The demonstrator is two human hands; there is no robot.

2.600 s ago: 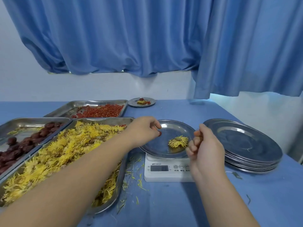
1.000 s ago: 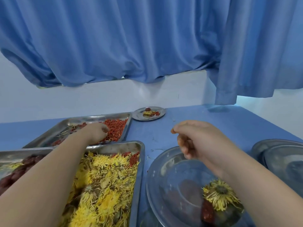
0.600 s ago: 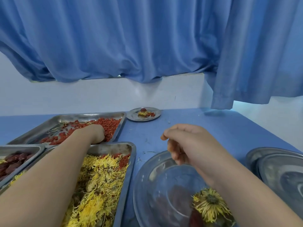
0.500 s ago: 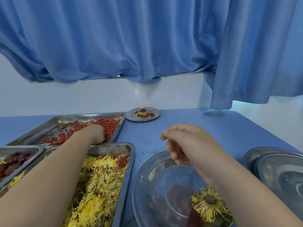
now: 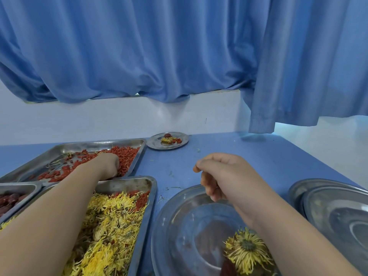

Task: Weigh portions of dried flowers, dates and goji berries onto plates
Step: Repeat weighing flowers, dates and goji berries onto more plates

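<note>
— Blue pleated curtains hang across the top, with a blue table below. Where are the goji berries?

— Small, red and shrivelled, the goji berries lie in the rectangular steel tray at centre left. The left hand is down in them, knuckles bent. Its fingertips are buried, so I cannot tell whether it pinches any.

— And the other hand?

— The right hand hangs over the far edge of the round steel plate at lower centre. Its fingers are curled under, the thumb tip against the forefinger, with nothing visible between them.

— What is on that plate?

— One yellow dried flower head, touching a dark red date at the bottom edge.

— The other containers?

— The nearer tray at lower left is heaped with yellow dried flowers, a few red berries in its far corner. A third tray at the left edge holds dates. Empty steel plates are stacked at right. A small plate at the table's back carries a flower, berries and a date.
</note>
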